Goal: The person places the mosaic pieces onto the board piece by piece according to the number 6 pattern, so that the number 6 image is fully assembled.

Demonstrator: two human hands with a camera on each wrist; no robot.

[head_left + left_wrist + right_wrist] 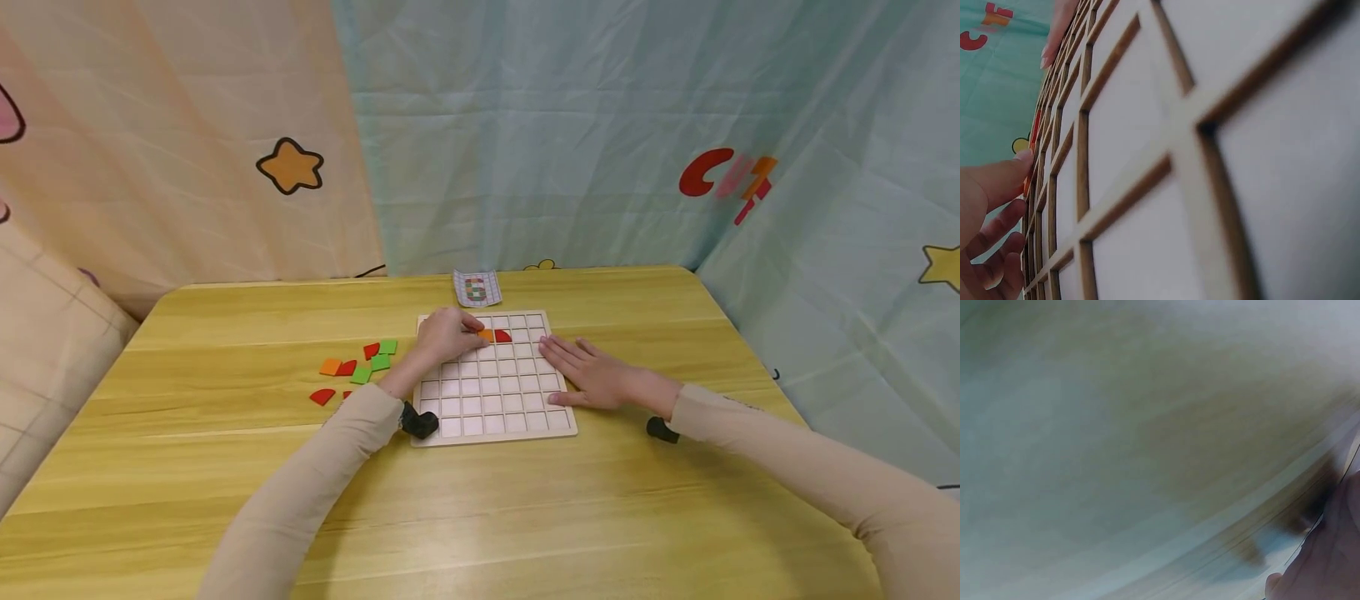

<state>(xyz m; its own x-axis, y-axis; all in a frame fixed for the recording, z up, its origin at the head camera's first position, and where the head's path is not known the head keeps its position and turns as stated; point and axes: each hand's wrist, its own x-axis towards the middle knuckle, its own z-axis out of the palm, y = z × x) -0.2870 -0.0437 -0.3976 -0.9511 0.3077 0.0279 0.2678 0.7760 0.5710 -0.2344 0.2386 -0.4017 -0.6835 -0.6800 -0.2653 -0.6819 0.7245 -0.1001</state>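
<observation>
A pale wooden grid board [498, 439] lies on the table before me. My left hand [446, 335] reaches over its upper left part, thumb and index finger pinching an orange tile [487, 335] at a cell in the upper rows. Right beside that tile sits a red quarter-circle tile [502, 336] in the grid. In the left wrist view the thumb [1007, 175] meets the board's surface and the other fingers curl below it. My right hand [596, 377] rests flat with spread fingers on the board's right edge; the right wrist view is mostly blur.
Left of the board lie several loose tiles: green squares [381, 362], an orange tile [330, 367] and red quarter-circles [322, 397], some partly behind the left forearm. Behind the board is a small printed card [477, 289] with a coloured grid pattern. Curtains [525, 167] hang past the table's far edge.
</observation>
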